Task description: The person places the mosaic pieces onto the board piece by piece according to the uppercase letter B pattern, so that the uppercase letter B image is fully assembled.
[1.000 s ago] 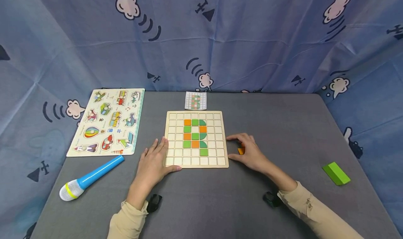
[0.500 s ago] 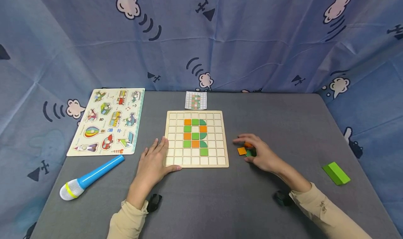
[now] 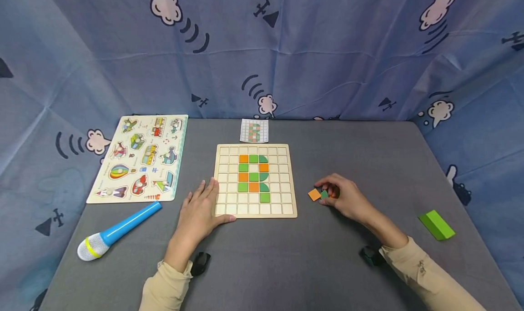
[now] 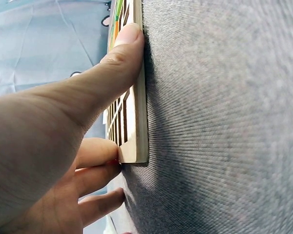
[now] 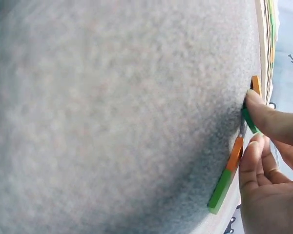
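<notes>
A square wooden grid board (image 3: 227,208) bears orange, green and dark green tiles in its middle columns. My left hand (image 3: 197,211) rests at its front left corner, fingers along the left side and thumb (image 4: 122,58) over the front edge. To the right of the board, my right hand (image 3: 344,197) has its fingers curled in over loose tiles. A dark green tile (image 5: 250,121) is pinched between thumb and fingertips there. An orange tile (image 3: 314,194) lies just left of it. Beside the fingers, the right wrist view shows another orange tile (image 5: 234,155) and a green tile (image 5: 220,191).
Behind the board lies a small pattern card (image 3: 254,131). A picture puzzle board (image 3: 139,158) and a toy microphone (image 3: 118,231) are on the left. A green block (image 3: 437,225) stands far right on the grey table (image 3: 270,265). Patterned blue cloth hangs behind.
My right hand has drawn away from the board to the right, uncovering loose tiles, and its fingers have closed in. The orange tile has turned slightly. My left hand has stayed put.
</notes>
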Available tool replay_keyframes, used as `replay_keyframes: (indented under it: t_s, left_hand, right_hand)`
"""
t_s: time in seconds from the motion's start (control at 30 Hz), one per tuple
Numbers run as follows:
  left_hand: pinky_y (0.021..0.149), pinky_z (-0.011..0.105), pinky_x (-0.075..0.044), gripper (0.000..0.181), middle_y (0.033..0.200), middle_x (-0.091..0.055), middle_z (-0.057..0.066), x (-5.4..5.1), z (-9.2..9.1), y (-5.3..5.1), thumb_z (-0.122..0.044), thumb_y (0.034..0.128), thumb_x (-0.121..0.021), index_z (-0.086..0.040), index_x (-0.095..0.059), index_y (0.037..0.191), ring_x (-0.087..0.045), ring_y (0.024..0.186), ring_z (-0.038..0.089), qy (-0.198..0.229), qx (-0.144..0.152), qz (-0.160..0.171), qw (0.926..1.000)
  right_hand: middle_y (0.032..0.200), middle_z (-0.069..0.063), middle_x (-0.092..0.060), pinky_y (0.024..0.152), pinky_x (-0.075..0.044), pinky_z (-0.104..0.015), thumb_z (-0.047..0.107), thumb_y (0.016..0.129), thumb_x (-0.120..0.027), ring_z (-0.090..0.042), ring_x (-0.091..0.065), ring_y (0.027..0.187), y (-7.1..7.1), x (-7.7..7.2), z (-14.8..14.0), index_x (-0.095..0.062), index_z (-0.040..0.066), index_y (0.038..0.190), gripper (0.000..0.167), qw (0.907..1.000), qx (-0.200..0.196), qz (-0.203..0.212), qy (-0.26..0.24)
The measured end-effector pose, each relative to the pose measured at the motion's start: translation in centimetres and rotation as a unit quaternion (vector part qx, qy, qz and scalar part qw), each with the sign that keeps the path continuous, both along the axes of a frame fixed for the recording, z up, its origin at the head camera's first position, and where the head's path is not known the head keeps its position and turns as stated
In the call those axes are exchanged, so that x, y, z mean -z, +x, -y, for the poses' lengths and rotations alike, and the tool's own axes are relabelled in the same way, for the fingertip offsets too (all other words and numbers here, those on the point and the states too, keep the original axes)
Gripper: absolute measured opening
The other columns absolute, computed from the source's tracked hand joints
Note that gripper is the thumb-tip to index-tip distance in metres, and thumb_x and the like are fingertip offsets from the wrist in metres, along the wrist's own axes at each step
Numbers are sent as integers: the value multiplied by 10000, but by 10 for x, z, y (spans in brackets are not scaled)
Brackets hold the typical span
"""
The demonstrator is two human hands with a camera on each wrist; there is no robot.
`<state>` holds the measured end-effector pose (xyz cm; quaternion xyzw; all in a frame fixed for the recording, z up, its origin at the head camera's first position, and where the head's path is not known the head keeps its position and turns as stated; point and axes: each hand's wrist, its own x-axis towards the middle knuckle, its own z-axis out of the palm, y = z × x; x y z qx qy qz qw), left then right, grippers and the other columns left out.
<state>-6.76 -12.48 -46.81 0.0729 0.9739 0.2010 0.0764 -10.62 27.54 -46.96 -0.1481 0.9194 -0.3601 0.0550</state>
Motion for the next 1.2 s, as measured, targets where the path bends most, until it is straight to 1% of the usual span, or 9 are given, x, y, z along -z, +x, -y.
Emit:
replay_keyframes:
  t_s: [0.17, 0.43, 0.57, 0.67, 0.77, 0.83, 0.93, 1.03, 1.2]
  left_hand:
    - [1238, 697, -293, 1121, 1726, -316, 165, -1, 1, 0, -530, 802, -890, -14, -359, 1644, -276, 1615, 407, 11, 16, 90, 10000]
    - [1227, 694, -310, 1100, 1717, -346, 172, -1, 0, 0, -523, 803, -892, -14, -384, 1636, -303, 1605, 412, 14, -5, 60, 10000]
    - [1228, 691, -312, 1097, 1716, -347, 169, -1, -1, 0, -523, 805, -891, -15, -386, 1635, -305, 1605, 409, 11, 4, 53, 10000]
    - [1227, 693, -313, 1102, 1717, -345, 170, 0, -1, 0, -524, 804, -890, -14, -381, 1637, -306, 1604, 412, -13, 15, 45, 10000]
    - [1228, 695, -308, 1111, 1720, -337, 169, 0, -1, 0, -527, 802, -889, -16, -371, 1641, -297, 1608, 411, -33, 16, 62, 10000]
    - [1228, 696, -308, 1113, 1719, -337, 169, -1, -1, 1, -526, 801, -891, -15, -370, 1642, -297, 1608, 412, -39, 13, 64, 10000]
    - [1228, 696, -307, 1107, 1718, -341, 170, -1, -1, 0, -524, 804, -889, -16, -372, 1641, -301, 1606, 412, -41, 7, 67, 10000]
    - [1223, 699, -311, 1097, 1715, -348, 172, -1, -1, 1, -523, 808, -888, -14, -381, 1637, -309, 1602, 416, -35, 8, 62, 10000]
    - [1222, 697, -316, 1090, 1714, -351, 170, -1, 0, 1, -521, 809, -888, -15, -387, 1635, -312, 1601, 413, -21, 13, 34, 10000]
  right_hand:
    - [914, -59, -655, 633, -498, -210, -39, 855, -851, -77, -560, 728, -2, -2, 3, -780, 39, 1087, 255, 9997, 169, -102, -106]
    - [844, -39, -675, 615, -486, -207, 5, 878, -843, -51, -561, 696, -2, -6, 13, -799, 35, 1052, 181, 9994, 196, -263, -116]
    - [860, -33, -678, 619, -466, -210, 40, 849, -883, -91, -561, 713, -2, -6, 15, -796, 58, 1021, 193, 9997, 59, -216, -72]
    - [885, -39, -688, 639, -461, -220, 55, 795, -928, -146, -576, 746, 0, -7, 13, -787, 71, 995, 244, 9998, -138, -54, -121]
    - [884, -32, -688, 658, -468, -223, 64, 780, -938, -148, -577, 764, 1, -8, 11, -784, 85, 988, 261, 9993, -294, 177, -144]
    - [876, -29, -684, 664, -474, -223, 60, 795, -926, -119, -569, 759, 2, -7, 11, -785, 92, 990, 243, 9990, -331, 281, -141]
    - [920, -28, -737, 648, -477, -225, 45, 827, -897, -78, -560, 737, 2, -4, 12, -808, 88, 990, 191, 9988, -342, 280, -210]
    - [923, -15, -751, 633, -472, -226, 35, 867, -859, -59, -548, 710, 1, -1, 15, -838, 92, 1010, 156, 9987, -372, 216, -271]
    - [851, 25, -692, 633, -465, -233, 58, 903, -832, -70, -535, 696, 3, -1, 26, -849, 123, 1016, 132, 9987, -309, 39, -395]
